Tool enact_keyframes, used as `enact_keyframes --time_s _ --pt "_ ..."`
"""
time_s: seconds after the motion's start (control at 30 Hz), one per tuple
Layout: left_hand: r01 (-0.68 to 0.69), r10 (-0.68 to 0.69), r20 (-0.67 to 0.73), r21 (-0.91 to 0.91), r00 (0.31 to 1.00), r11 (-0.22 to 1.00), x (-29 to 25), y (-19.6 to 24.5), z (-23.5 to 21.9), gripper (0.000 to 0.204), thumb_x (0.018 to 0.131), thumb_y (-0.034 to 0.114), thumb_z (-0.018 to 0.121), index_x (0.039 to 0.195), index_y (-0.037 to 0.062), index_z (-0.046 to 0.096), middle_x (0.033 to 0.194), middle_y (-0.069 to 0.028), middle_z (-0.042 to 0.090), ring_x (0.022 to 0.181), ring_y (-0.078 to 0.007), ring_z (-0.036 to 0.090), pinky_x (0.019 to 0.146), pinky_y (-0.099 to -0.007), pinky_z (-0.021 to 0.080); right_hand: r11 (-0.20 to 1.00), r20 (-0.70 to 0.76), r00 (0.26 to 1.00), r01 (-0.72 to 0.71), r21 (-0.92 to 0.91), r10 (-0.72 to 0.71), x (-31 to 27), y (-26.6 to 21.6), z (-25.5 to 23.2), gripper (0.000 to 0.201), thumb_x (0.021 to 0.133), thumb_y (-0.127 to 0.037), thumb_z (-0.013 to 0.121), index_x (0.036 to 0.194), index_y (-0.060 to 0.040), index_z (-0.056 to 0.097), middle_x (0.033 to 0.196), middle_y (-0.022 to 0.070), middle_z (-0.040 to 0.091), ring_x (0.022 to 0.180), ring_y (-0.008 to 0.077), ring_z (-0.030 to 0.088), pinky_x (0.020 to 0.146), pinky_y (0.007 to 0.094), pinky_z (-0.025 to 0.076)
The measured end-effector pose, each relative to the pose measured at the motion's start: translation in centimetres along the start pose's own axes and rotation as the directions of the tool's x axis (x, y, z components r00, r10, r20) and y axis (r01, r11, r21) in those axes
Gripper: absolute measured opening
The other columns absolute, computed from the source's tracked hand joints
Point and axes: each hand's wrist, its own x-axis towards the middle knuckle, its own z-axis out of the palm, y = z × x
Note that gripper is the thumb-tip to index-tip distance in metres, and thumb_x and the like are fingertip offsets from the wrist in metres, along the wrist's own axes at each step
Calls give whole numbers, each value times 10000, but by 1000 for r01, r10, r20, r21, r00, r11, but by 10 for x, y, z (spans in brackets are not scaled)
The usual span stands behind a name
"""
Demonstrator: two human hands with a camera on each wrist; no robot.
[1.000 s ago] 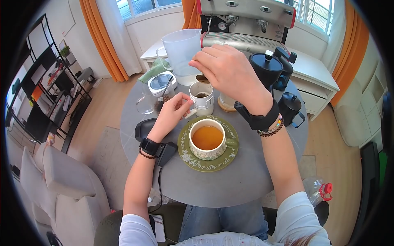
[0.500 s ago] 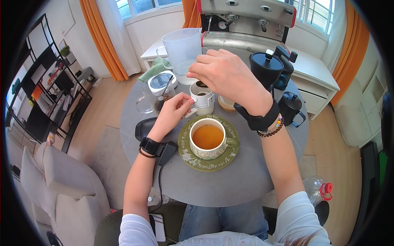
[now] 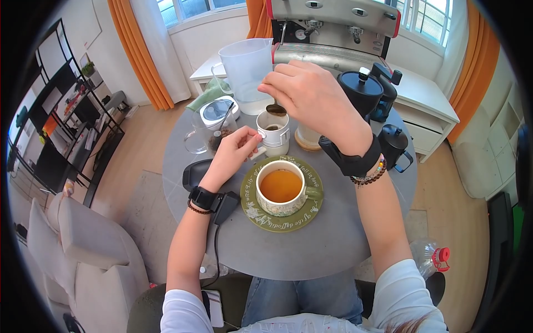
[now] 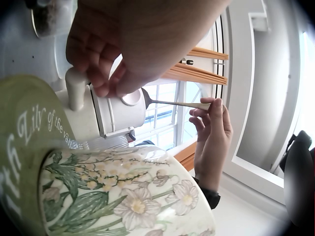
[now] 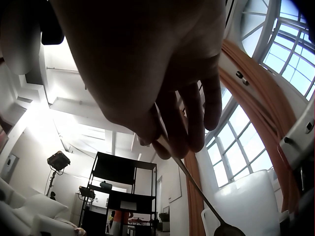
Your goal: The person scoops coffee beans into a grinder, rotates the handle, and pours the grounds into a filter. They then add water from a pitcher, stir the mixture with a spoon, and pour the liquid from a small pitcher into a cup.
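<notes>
My right hand (image 3: 316, 102) pinches the end of a long thin metal spoon (image 4: 179, 103). The spoon's bowl (image 3: 276, 110) is over the mouth of a small white filter cup (image 3: 273, 135), which has something dark inside. In the left wrist view, this filter cup (image 4: 125, 115) sits on a white mug (image 4: 76, 86) with a thick handle. My left hand (image 3: 237, 147) grips the filter cup's side with thumb and curled fingertips, just above that handle. Nearer to me, a flower-patterned cup (image 3: 281, 208) of amber liquid stands on a green saucer (image 3: 252, 213) with white lettering.
Behind the filter cup stands a clear plastic pitcher (image 3: 244, 69). A glass mug (image 3: 194, 141), a white scale (image 3: 219, 112) and a green cloth (image 3: 208, 95) are at the left. A black kettle (image 3: 361, 91) and a dark pot (image 3: 393, 147) stand right; an espresso machine (image 3: 333, 47) is beyond.
The right hand dipped the spoon down into the filter cup and has raised it again, its bowl now showing above the rim. The left hand has stayed in place.
</notes>
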Motion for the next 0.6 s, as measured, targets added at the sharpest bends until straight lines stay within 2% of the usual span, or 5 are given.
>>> enact_keyframes --time_s 0.17,0.37,0.6 --pt "-11 11 15 17 1000 1000 0 0 0 216 991 254 560 955 47 609 726 37 553 655 -40 488 565 -202 401 1000 45 999 20 -7 -20 -5 2 13 192 896 -215 623 814 -42 650 763 89 632 768 264 626 701 367 504" --pt "1 -1 21 16 1000 1000 0 1 -1 213 991 253 560 958 48 611 734 36 556 659 -39 489 568 -200 404 991 197 978 -85 107 62 -9 -3 15 217 912 -220 599 816 -29 640 760 125 633 747 320 632 686 403 511" --pt "-24 24 22 16 999 1000 -1 0 -1 210 993 247 555 966 47 613 738 38 558 667 -36 490 573 -200 407 990 27 994 -107 94 105 -3 -3 9 218 923 -212 586 807 -30 622 727 135 617 708 326 625 660 397 509"
